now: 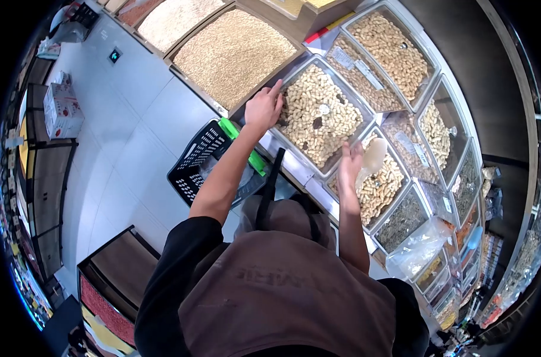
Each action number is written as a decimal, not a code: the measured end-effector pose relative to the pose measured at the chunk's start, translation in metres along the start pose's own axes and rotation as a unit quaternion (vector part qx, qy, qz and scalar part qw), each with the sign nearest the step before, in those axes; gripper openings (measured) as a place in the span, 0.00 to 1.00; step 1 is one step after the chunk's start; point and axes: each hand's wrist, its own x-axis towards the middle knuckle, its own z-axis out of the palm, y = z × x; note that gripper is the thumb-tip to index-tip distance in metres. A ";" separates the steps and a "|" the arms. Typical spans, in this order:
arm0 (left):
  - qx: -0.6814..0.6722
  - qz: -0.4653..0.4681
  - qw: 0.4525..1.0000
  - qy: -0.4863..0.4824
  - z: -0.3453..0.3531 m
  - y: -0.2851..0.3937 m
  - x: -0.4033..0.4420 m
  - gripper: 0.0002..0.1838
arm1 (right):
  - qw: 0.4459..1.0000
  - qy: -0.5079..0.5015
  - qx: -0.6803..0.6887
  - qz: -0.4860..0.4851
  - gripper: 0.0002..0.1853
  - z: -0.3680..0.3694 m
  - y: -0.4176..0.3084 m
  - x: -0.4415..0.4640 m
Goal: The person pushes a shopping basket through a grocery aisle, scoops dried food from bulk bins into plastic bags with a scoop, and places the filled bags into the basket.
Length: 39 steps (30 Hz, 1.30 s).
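Indoors, an upper-centre square transparent plastic lid (pixel 324 109) could slip if half-curled left hand (pixel 264 109) or unclenched right hand (pixel 348 169) pushes unevenly.

basket (pixel 200 147) left of peanut bin (pixel 298 153) | grain tray (pixel 285 66) beyond basket

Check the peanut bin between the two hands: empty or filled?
Filled: peanuts spread nearly wall to wall across the bin. Cannot tell how deep they go.

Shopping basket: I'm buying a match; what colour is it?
The basket is black with bright green parts; head view.
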 end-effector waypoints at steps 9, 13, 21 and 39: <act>0.078 -0.057 0.995 -0.017 0.011 0.013 -0.010 0.25 | 0.813 -0.106 -0.492 -0.293 0.45 0.000 0.037 -0.033; 0.084 -0.155 0.981 -0.078 0.001 0.035 -0.013 0.35 | 0.790 -0.101 -0.497 -0.344 0.46 -0.010 0.048 -0.038; 0.001 -0.083 0.993 0.086 0.042 0.091 -0.109 0.37 | 0.745 -0.261 -0.510 -0.341 0.44 -0.089 0.039 -0.073; -0.342 -0.315 0.856 -0.229 0.139 0.107 -0.365 0.13 | 0.887 0.144 -0.407 -0.161 0.24 -0.502 0.168 -0.144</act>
